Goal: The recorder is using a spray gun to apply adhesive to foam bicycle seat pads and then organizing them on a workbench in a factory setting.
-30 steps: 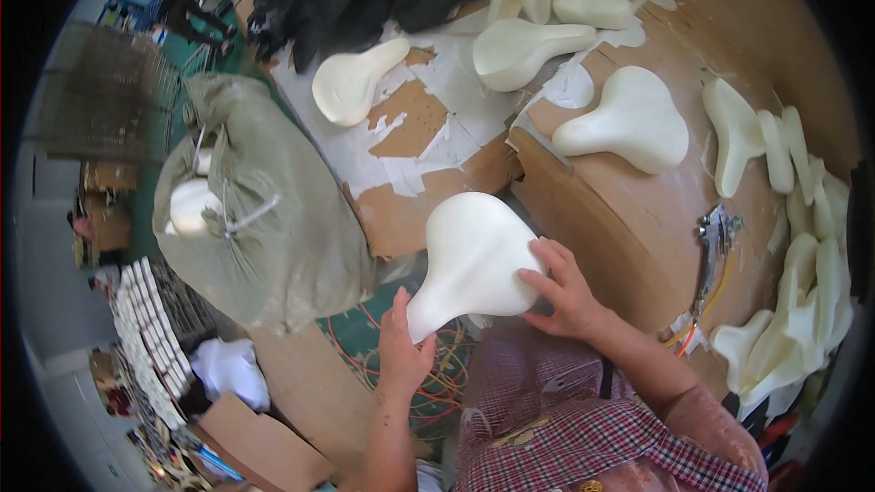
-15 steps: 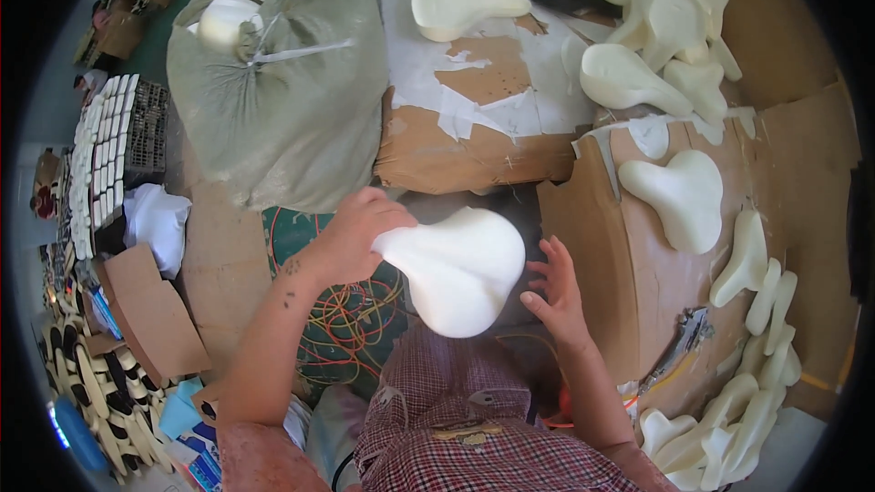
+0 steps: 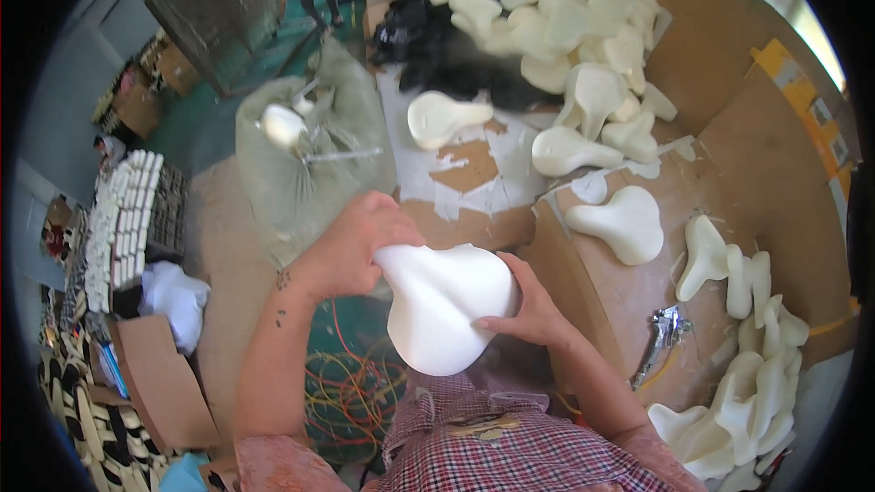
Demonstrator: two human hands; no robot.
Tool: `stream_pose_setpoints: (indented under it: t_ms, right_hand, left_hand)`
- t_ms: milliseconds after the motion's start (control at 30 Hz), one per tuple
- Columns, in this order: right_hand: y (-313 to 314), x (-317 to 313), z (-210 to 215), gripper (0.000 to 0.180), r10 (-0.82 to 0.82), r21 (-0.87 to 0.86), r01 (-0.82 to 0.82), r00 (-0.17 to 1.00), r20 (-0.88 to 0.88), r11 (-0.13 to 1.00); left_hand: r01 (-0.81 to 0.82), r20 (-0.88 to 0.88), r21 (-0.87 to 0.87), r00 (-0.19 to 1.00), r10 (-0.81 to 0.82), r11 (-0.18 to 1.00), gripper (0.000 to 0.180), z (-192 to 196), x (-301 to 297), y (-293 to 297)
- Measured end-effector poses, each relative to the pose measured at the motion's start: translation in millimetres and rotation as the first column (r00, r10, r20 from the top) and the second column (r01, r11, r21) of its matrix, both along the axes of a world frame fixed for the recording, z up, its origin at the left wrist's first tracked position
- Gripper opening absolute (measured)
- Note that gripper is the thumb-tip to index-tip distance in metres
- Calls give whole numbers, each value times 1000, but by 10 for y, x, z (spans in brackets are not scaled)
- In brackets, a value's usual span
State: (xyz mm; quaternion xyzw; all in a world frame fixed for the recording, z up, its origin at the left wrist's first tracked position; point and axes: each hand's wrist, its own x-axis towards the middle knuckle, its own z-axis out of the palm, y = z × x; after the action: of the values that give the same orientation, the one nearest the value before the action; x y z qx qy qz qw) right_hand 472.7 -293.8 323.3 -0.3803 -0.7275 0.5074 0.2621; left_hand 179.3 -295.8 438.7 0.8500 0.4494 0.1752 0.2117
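While both hands [image 3: 360, 246] clasp white saddle [image 3: 445, 305] | grey sack [image 3: 301, 164] beyond | brown box [image 3: 155, 383] left

left hand [image 3: 360, 246] curled gripping; right hand [image 3: 529, 310] cupped

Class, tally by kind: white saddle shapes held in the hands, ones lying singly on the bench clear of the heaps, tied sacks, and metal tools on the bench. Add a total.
Held saddle shape, in left hand and right hand: 1
Single saddle shapes on the bench: 3
Tied sack: 1
Metal tool: 1
Total: 6
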Motion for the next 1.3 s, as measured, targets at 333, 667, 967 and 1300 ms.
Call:
stream_pose_setpoints:
  t_ms: [333,667,967,1300]
  right_hand:
    - [111,397,626,91,-429,-70,444,797,-426,893]
    - [56,883,1026,96,-383,104,528,724,-573,843]
    - [43,1378,1211,110,-148,480,423,848,-510,769]
    - [397,1310,1125,103,-232,357,510,770,-594,782]
  left_hand:
    - [-554,450,9,745,492,832,105,-15,848,-707]
    - [-375,314,486,918,243,789,118,240,1584,-471]
    - [-267,187,624,964,191,735,110,631,1719,-360]
    - [-258,233,611,962,142,748,104,587,1703,71]
